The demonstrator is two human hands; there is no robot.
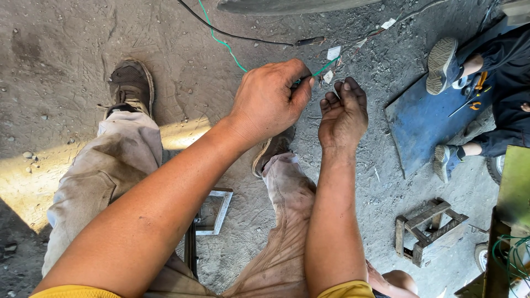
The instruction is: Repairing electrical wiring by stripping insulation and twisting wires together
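Dusty grey floor (72, 33) all around. Left hand (268, 99) pinched shut on green wire (223, 43); right hand (343, 113) open, just right. Best held tight, pulled slow.

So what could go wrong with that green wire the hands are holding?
The green wire is thin and runs taut from the left hand, which pinches it; a hard tug might snap it or pull it loose. The right hand is open beside the bundle of wires, so bare ends could perhaps prick the fingers. The black cable lies loose on the dirt floor, where a foot might catch it.
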